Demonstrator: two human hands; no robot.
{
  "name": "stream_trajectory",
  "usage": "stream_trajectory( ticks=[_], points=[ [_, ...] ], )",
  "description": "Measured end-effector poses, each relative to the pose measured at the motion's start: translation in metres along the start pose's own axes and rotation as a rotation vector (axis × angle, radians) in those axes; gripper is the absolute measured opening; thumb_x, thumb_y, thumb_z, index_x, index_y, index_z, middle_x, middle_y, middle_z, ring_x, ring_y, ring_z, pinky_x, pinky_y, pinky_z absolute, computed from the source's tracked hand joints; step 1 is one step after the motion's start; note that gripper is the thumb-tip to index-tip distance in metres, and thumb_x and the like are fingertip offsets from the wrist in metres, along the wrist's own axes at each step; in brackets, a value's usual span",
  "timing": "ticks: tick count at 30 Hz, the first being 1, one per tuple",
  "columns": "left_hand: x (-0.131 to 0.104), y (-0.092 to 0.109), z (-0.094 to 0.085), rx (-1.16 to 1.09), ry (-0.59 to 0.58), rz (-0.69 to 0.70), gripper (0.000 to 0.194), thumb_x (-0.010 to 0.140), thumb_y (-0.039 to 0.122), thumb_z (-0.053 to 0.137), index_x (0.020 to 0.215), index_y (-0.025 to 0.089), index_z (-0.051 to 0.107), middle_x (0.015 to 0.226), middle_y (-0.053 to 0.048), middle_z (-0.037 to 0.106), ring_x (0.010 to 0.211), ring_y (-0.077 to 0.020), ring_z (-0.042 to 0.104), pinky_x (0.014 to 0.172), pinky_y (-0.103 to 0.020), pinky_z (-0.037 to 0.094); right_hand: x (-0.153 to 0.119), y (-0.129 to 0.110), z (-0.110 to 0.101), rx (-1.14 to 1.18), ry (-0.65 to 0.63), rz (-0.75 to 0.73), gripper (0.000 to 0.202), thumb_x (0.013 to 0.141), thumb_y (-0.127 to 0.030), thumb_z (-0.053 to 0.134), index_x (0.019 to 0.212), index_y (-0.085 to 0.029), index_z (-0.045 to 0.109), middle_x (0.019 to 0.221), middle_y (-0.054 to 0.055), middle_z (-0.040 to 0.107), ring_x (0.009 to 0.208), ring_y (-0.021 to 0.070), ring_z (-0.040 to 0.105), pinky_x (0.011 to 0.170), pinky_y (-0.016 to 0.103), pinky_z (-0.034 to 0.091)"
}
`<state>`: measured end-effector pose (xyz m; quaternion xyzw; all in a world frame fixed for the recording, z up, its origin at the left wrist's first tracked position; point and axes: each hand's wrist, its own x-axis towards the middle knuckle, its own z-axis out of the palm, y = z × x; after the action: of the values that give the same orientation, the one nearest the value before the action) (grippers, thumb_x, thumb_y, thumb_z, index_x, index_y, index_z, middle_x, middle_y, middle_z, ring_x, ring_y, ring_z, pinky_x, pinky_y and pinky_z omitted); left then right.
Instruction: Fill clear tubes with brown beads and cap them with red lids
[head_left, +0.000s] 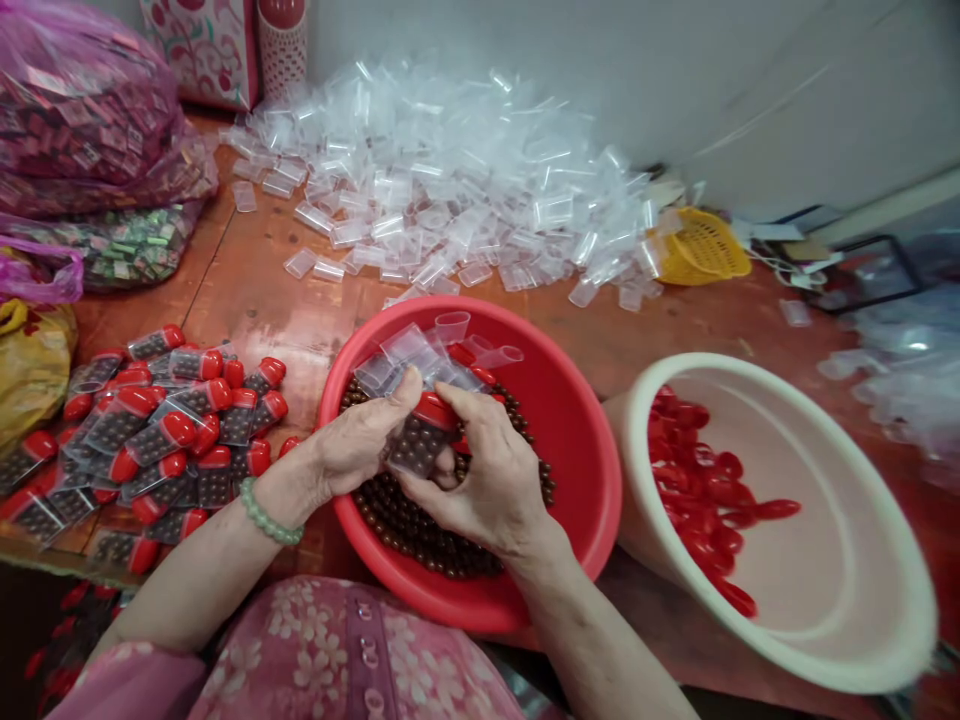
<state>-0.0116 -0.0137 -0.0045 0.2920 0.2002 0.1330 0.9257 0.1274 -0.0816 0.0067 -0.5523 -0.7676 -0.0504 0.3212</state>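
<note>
Between both hands is a small clear plastic case [420, 445] filled with dark brown beads, with a red cap at its top. My left hand [367, 430] grips its left side, thumb up near the cap. My right hand [491, 465] closes round the right side, fingers on the red cap. Both are over a red basin [574, 450]. Inside it lie strings of brown beads [420, 535], several empty clear cases [412, 350] and a few red caps, partly hidden by my hands.
Filled red-capped cases [161, 430] are piled at the left. A heap of clear cases [465, 180] spreads along the wall. At right, a white tub [832, 510] holds red caps [697, 480]. A yellow basket [705, 250] and purple bags [90, 120] stand farther back.
</note>
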Motion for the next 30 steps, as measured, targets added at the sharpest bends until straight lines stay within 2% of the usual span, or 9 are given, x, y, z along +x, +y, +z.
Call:
stream_trajectory(
  ticks=[2, 6, 12, 18, 22, 24, 26, 28, 30],
  points=[
    [0.002, -0.001, 0.000, -0.023, 0.024, -0.007, 0.065, 0.090, 0.068, 0.035, 0.075, 0.014, 0.068, 0.061, -0.006, 0.064, 0.059, -0.0145, 0.061, 0.066, -0.028, 0.051, 0.001, -0.001, 0.000, -0.006, 0.010, -0.010, 0.064, 0.073, -0.033, 0.067, 0.130, -0.018, 0.042, 0.103, 0.013, 0.067, 0.092, 0.0296, 0.066, 0.077, 0.044, 0.053],
    [0.006, -0.002, 0.004, -0.044, 0.143, -0.024, 0.058, 0.093, 0.059, 0.038, 0.074, 0.013, 0.067, 0.055, -0.005, 0.062, 0.052, -0.0143, 0.060, 0.060, -0.028, 0.052, 0.001, -0.001, 0.003, -0.002, 0.016, -0.035, 0.064, 0.072, -0.032, 0.067, 0.129, -0.019, 0.043, 0.100, 0.011, 0.069, 0.086, 0.0282, 0.067, 0.075, 0.043, 0.050],
    [0.010, -0.004, 0.021, -0.106, 0.460, 0.019, 0.029, 0.089, 0.033, 0.046, 0.070, 0.017, 0.061, 0.050, 0.000, 0.058, 0.042, -0.0122, 0.053, 0.045, -0.025, 0.045, -0.001, 0.002, 0.006, -0.010, -0.004, -0.056, 0.067, 0.072, -0.033, 0.066, 0.133, -0.017, 0.042, 0.100, 0.012, 0.070, 0.085, 0.0283, 0.067, 0.079, 0.044, 0.045],
    [0.013, -0.004, 0.030, -0.049, 0.606, 0.035, 0.029, 0.087, 0.028, 0.041, 0.065, 0.019, 0.058, 0.043, 0.002, 0.052, 0.037, -0.0113, 0.046, 0.038, -0.023, 0.038, 0.000, 0.000, 0.006, -0.026, -0.009, -0.078, 0.061, 0.073, -0.032, 0.065, 0.127, -0.013, 0.046, 0.098, 0.015, 0.071, 0.083, 0.0276, 0.067, 0.079, 0.044, 0.044],
    [0.014, -0.004, 0.028, -0.041, 0.618, 0.025, 0.033, 0.090, 0.031, 0.039, 0.068, 0.018, 0.060, 0.042, 0.002, 0.050, 0.035, -0.0116, 0.045, 0.038, -0.024, 0.037, 0.002, -0.001, 0.007, -0.004, -0.023, -0.077, 0.061, 0.074, -0.031, 0.063, 0.130, -0.016, 0.045, 0.102, 0.013, 0.071, 0.087, 0.0276, 0.067, 0.080, 0.043, 0.044],
    [0.014, -0.004, 0.025, -0.053, 0.560, 0.034, 0.036, 0.093, 0.037, 0.039, 0.074, 0.017, 0.063, 0.045, 0.001, 0.053, 0.038, -0.0119, 0.048, 0.042, -0.025, 0.040, 0.001, 0.004, 0.006, 0.026, -0.047, -0.048, 0.061, 0.074, -0.032, 0.065, 0.130, -0.018, 0.046, 0.104, 0.012, 0.070, 0.090, 0.0275, 0.067, 0.081, 0.043, 0.045],
    [0.012, -0.004, 0.022, -0.082, 0.469, 0.041, 0.046, 0.094, 0.050, 0.039, 0.080, 0.016, 0.065, 0.055, -0.002, 0.061, 0.047, -0.0125, 0.055, 0.050, -0.025, 0.044, 0.001, 0.011, 0.003, 0.072, -0.038, 0.032, 0.062, 0.074, -0.034, 0.068, 0.130, -0.020, 0.047, 0.107, 0.011, 0.068, 0.095, 0.0279, 0.065, 0.083, 0.043, 0.048],
    [0.009, -0.002, 0.020, -0.114, 0.436, 0.070, 0.056, 0.092, 0.062, 0.038, 0.085, 0.014, 0.064, 0.072, -0.006, 0.068, 0.062, -0.0137, 0.062, 0.062, -0.026, 0.048, 0.000, 0.019, -0.002, 0.115, 0.094, 0.191, 0.065, 0.074, -0.035, 0.070, 0.132, -0.021, 0.045, 0.115, 0.012, 0.063, 0.101, 0.0285, 0.063, 0.086, 0.045, 0.050],
    [0.004, -0.001, 0.019, -0.126, 0.492, 0.142, 0.057, 0.090, 0.065, 0.040, 0.090, 0.013, 0.064, 0.087, -0.008, 0.071, 0.077, -0.0143, 0.065, 0.074, -0.025, 0.049, -0.001, 0.024, -0.005, 0.111, 0.247, 0.308, 0.069, 0.074, -0.033, 0.072, 0.135, -0.022, 0.041, 0.122, 0.014, 0.058, 0.107, 0.0300, 0.060, 0.089, 0.047, 0.051]
  ],
)
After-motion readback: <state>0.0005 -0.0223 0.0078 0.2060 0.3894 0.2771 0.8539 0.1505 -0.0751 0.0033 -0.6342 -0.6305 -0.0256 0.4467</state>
